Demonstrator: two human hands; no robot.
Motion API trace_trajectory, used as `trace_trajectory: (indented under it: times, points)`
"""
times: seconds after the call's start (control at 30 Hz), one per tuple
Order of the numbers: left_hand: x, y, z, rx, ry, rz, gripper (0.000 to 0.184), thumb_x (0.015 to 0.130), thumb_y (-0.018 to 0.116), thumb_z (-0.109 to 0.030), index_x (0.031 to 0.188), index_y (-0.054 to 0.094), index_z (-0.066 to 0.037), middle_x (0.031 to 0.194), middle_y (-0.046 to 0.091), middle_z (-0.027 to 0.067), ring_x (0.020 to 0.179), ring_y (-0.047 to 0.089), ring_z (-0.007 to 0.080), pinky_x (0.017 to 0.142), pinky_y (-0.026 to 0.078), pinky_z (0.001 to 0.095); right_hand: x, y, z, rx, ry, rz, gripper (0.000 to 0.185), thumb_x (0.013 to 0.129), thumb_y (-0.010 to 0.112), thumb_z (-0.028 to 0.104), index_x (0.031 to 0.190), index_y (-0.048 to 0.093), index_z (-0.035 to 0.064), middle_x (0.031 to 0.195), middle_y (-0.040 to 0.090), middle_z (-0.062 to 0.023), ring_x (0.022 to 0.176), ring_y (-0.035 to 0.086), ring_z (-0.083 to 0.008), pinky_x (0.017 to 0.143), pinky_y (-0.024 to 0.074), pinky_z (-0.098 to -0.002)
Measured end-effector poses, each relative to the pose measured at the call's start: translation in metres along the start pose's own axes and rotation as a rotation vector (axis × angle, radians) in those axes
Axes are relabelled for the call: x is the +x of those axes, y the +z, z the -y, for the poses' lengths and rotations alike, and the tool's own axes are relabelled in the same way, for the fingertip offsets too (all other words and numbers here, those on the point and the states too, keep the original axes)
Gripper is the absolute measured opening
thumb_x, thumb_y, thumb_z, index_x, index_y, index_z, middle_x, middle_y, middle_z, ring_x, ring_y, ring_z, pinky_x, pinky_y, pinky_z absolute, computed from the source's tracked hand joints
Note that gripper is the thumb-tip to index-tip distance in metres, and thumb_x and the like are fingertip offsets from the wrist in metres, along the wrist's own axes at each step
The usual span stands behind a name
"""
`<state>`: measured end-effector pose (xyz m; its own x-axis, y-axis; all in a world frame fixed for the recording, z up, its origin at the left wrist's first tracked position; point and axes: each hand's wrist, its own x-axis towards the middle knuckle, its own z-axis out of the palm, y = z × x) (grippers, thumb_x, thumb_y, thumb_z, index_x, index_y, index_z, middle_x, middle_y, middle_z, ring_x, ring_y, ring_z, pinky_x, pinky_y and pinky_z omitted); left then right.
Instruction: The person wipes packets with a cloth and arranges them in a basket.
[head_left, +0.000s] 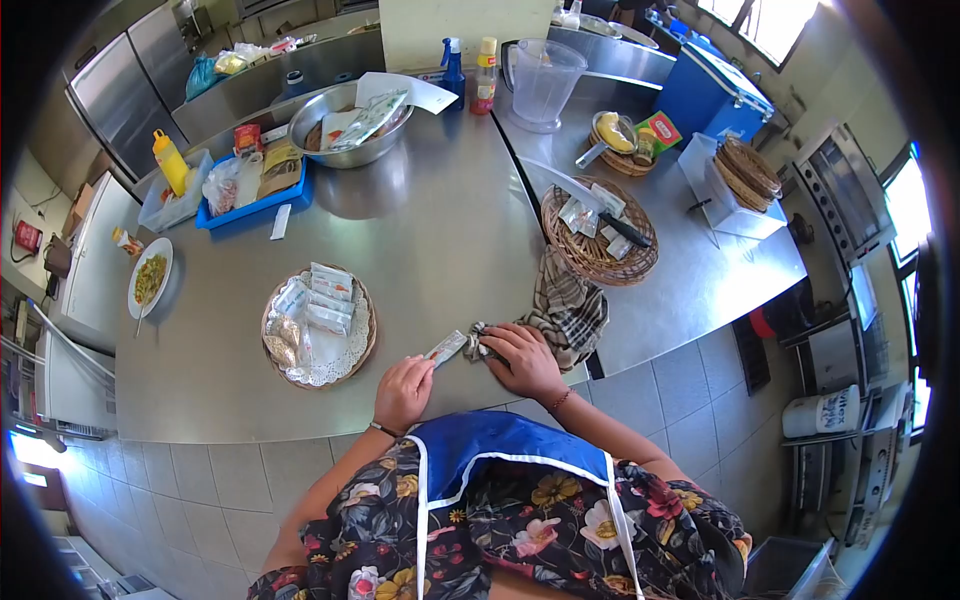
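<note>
On steel tabletop (430,230), L hand (404,392) w/ flat sachet (447,348)

There are two hands (403,393) and one plastic pitcher (545,84).

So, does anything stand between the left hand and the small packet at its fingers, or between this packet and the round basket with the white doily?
Nothing visible stands in the way. The left hand touches the small packet, and only bare steel table shows between that packet and the round basket.
</note>
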<state>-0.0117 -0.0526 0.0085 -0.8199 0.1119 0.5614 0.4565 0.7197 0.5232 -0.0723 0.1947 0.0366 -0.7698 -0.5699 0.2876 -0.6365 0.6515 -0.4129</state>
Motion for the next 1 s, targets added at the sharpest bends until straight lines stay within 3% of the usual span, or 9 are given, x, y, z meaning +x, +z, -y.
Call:
trace_trajectory:
  times: [0.2,0.3,0.4,0.5,0.53,0.63,0.8,0.9,1.0]
  points:
    - [0.001,-0.007,-0.01,-0.158,-0.424,-0.102,0.013,0.089,0.065,-0.006,0.1,0.068,-0.003,0.088,0.069,0.0149,0.077,0.067,0.0281,0.069,0.053,0.0352,-0.002,0.001,0.0,0.001,0.011,-0.026,0.037,0.086,0.065,0.024,0.121,0.064,0.0131,0.126,0.063,-0.0068,0.123,0.054,-0.0261,0.105,0.0393,-0.0428]
    - [0.005,-0.006,-0.006,-0.157,-0.503,-0.054,0.015,0.089,0.066,-0.008,0.102,0.068,-0.003,0.087,0.069,0.0142,0.076,0.068,0.0267,0.069,0.053,0.0341,-0.002,0.002,-0.001,0.002,0.008,-0.038,0.036,0.087,0.066,0.025,0.12,0.064,0.0129,0.124,0.064,-0.0072,0.123,0.054,-0.0274,0.104,0.0402,-0.043]
    - [0.013,-0.013,-0.007,-0.112,-0.517,0.15,0.018,0.087,0.067,-0.011,0.103,0.068,-0.003,0.092,0.068,0.0144,0.081,0.067,0.0281,0.072,0.054,0.0352,-0.002,0.002,-0.001,-0.001,0.014,-0.035,0.036,0.086,0.065,0.025,0.121,0.064,0.0129,0.126,0.063,-0.0068,0.124,0.054,-0.0261,0.105,0.0395,-0.0423]
    - [0.006,-0.011,-0.008,0.036,-0.201,0.052,0.023,0.083,0.071,-0.016,0.103,0.069,-0.006,0.101,0.067,0.013,0.09,0.065,0.0298,0.08,0.052,0.0409,-0.003,0.004,-0.001,-0.017,0.001,-0.065,0.035,0.086,0.065,0.025,0.119,0.065,0.0129,0.123,0.064,-0.0067,0.121,0.055,-0.0259,0.103,0.0404,-0.0429]
    - [0.001,-0.014,-0.009,0.049,-0.172,0.122,0.028,0.081,0.071,-0.017,0.106,0.069,-0.005,0.113,0.066,0.0126,0.105,0.062,0.0304,0.091,0.048,0.0436,-0.005,0.003,0.0,-0.019,0.015,-0.063,0.035,0.086,0.065,0.025,0.119,0.065,0.0128,0.121,0.065,-0.0068,0.118,0.056,-0.0261,0.101,0.0413,-0.0431]
    - [-0.014,-0.013,-0.004,-0.009,0.022,0.234,0.036,0.081,0.071,-0.018,0.114,0.067,-0.003,0.117,0.065,0.0128,0.112,0.06,0.0299,0.097,0.046,0.044,-0.004,0.003,-0.002,0.017,0.063,-0.08,0.034,0.086,0.066,0.024,0.118,0.065,0.0128,0.117,0.065,-0.007,0.111,0.059,-0.0269,0.096,0.044,-0.0433]
    - [-0.02,-0.01,-0.002,0.019,0.012,0.245,0.039,0.082,0.07,-0.019,0.115,0.065,0.001,0.121,0.064,0.0159,0.118,0.057,0.0324,0.104,0.043,0.0441,0.016,-0.009,0.024,0.257,0.256,-0.16,0.037,0.087,0.065,0.019,0.123,0.065,0.0137,0.115,0.065,-0.0077,0.101,0.061,-0.0294,0.09,0.047,-0.0426]
    - [-0.019,-0.012,-0.008,0.012,-0.009,0.283,0.039,0.081,0.071,-0.018,0.114,0.065,0.003,0.118,0.065,0.0173,0.116,0.058,0.0335,0.102,0.044,0.0436,0.026,0.011,0.041,0.188,-0.036,-0.021,0.043,0.088,0.066,0.022,0.13,0.061,0.0151,0.122,0.064,-0.0094,0.115,0.059,-0.0296,0.097,0.044,-0.0443]
    - [-0.018,-0.014,-0.002,-0.013,-0.044,0.357,0.038,0.081,0.071,-0.018,0.111,0.066,0.005,0.114,0.065,0.0191,0.112,0.059,0.0355,0.098,0.046,0.0431,0.018,0.035,0.052,0.002,-0.217,0.078,0.043,0.094,0.057,0.031,0.135,0.057,0.0173,0.139,0.055,-0.0046,0.133,0.046,-0.0281,0.109,0.0345,-0.0495]
